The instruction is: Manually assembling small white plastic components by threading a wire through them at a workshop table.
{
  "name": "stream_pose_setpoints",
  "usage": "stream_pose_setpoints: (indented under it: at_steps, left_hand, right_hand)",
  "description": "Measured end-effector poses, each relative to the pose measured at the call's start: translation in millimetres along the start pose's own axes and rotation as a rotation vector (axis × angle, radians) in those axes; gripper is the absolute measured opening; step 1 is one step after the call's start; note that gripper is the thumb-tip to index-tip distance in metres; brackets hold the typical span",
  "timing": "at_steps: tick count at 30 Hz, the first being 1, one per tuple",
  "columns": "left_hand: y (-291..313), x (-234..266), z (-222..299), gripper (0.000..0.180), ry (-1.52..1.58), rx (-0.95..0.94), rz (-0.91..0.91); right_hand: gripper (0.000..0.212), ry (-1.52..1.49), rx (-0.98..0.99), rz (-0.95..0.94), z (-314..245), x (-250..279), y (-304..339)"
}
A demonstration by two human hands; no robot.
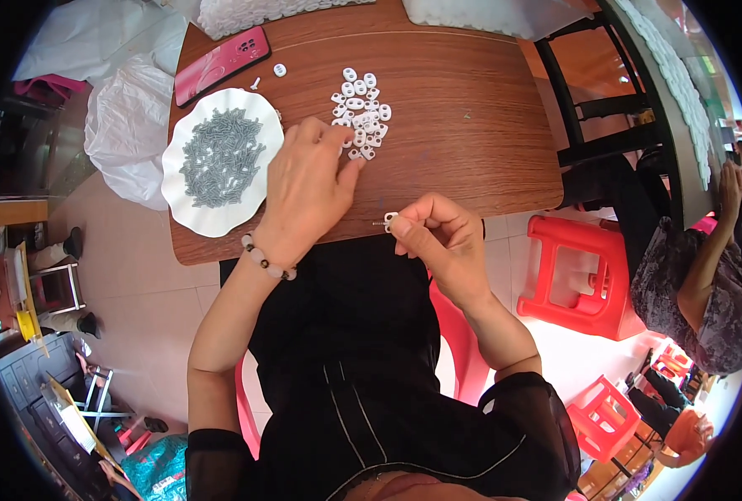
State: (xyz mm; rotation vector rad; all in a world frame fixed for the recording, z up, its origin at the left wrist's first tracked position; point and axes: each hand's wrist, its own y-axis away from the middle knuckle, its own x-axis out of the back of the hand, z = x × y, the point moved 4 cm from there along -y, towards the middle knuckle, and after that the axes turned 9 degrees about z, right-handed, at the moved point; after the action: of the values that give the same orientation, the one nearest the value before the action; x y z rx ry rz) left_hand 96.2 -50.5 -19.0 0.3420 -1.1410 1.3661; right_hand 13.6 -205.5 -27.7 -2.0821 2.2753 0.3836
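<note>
My left hand (311, 174) reaches over the table to the near left edge of a pile of small white plastic pieces with two holes (362, 117). Its thumb stands apart from the bent fingers, and the fingertips touch or hover just above the nearest pieces. At the table's front edge my right hand (442, 242) pinches one white two-holed piece (391, 219) between thumb and forefinger. A thin screw (378, 223) sticks out of that piece toward the left. Left of my left hand, a white scalloped plate (174, 188) holds many small grey screws (225, 159).
A pink phone (222, 65) lies at the back left, beside a loose white piece (280, 70) and a small screw (255, 83). Bags of white pieces (258, 12) stand at the far edge. A red stool (579, 275) and another person (696, 284) are to the right.
</note>
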Motion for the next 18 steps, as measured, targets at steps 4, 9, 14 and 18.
stream_pose_setpoints:
  at_steps: [4,9,14,18]
  left_hand:
    - [-6.2,4.6,-11.6,0.028,0.015,0.055,0.006]
    - [-9.5,-2.4,-15.6,0.026,-0.041,-0.025,0.008]
    - [-11.1,-3.6,-15.6,0.025,-0.013,0.001,-0.012]
    - [-10.8,-3.8,-17.1,0.024,0.019,0.011,-0.016]
  right_hand:
    - [0.013,0.009,-0.035,-0.026,2.8,-3.0,-0.5]
    - [0.013,0.015,-0.046,-0.046,7.3,-6.7,0.9]
    - [0.013,0.028,-0.042,-0.059,11.3,-6.3,0.3]
    - [0.012,0.048,-0.044,-0.069,10.3,-7.3,0.0]
